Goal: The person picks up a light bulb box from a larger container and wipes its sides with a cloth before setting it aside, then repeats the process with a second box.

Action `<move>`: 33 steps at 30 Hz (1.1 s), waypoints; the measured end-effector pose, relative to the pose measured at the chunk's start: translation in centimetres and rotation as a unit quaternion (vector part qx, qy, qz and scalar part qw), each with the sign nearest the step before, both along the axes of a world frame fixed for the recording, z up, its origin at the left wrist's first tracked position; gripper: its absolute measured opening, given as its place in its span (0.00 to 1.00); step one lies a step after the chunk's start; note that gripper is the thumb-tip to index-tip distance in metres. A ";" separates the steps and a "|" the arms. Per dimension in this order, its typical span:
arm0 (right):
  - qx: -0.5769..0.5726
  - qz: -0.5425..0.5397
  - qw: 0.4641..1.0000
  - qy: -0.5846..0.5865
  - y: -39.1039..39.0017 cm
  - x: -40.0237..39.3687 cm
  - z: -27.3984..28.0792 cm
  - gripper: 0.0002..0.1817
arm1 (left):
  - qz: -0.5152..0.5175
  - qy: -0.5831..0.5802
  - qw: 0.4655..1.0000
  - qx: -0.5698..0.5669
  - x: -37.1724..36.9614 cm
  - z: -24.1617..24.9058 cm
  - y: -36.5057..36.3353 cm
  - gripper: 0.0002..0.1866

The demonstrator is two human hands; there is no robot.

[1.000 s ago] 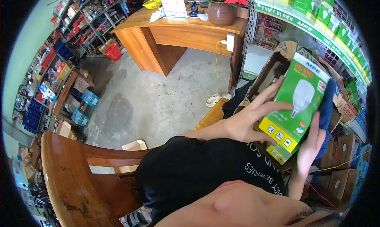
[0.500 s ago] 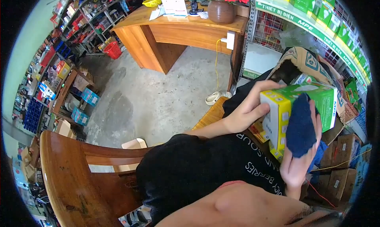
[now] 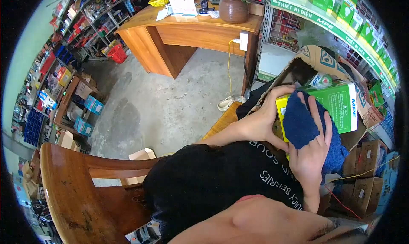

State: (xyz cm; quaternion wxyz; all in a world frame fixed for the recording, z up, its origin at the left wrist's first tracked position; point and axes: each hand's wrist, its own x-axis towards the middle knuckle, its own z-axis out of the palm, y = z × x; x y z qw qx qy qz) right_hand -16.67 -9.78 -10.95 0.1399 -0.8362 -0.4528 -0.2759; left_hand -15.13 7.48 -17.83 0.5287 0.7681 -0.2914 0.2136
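A green, white and yellow box marked MPE is held between both hands at the right. My left hand grips its near left side, fingers over the top edge and thumb below. With my right hand I press a dark blue cloth against the face of the box; the fingers lie over the cloth, and more blue cloth hangs beneath that hand. Behind the box stands an open cardboard carton with another MPE package inside.
A wooden desk carries papers and a brown flower pot. Shelves of green boxes stand at the upper right. A wooden chair back is at lower left. Brown cartons are stacked at the lower right.
My right hand and the cloth have moved left across the box, with the back of the hand now showing. The box has turned slightly, showing more of its printed green side.
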 end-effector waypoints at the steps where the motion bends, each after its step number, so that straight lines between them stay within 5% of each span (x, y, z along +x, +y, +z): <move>1: -0.025 0.005 1.000 -0.007 0.0 0.0 -0.1 0.23 | -0.001 0.000 1.000 0.000 0.2 -0.4 0.0 0.65; 3: -0.053 0.027 0.998 0.005 0.3 -0.4 -0.4 0.23 | 0.010 -0.096 0.995 0.015 1.2 -1.6 0.2 0.61; 9: -0.062 0.145 0.986 0.060 -0.1 -0.8 -1.1 0.19 | -0.001 -0.060 0.997 -0.038 1.6 -2.4 0.3 0.51; 14: -0.042 0.108 0.986 0.119 -0.9 -0.8 0.2 0.22 | 0.039 -0.018 0.998 -0.047 0.4 -0.3 0.4 0.45; 21: 0.052 -0.090 0.995 0.002 -1.4 -0.1 0.3 0.20 | 0.039 0.006 0.997 -0.059 0.4 0.7 1.4 0.52; 28: 0.219 -0.090 0.971 -0.013 -2.1 1.7 -0.7 0.24 | 0.064 -0.047 0.997 0.002 0.3 0.4 0.1 0.54; 30: 0.054 -0.093 0.994 0.003 -1.0 0.6 0.2 0.25 | 0.111 -0.051 0.992 0.029 0.3 0.3 -0.1 0.55; 33: -0.019 0.031 0.998 0.046 -0.2 -0.4 -1.1 0.23 | 0.099 -0.047 0.993 0.036 0.9 -0.4 0.7 0.56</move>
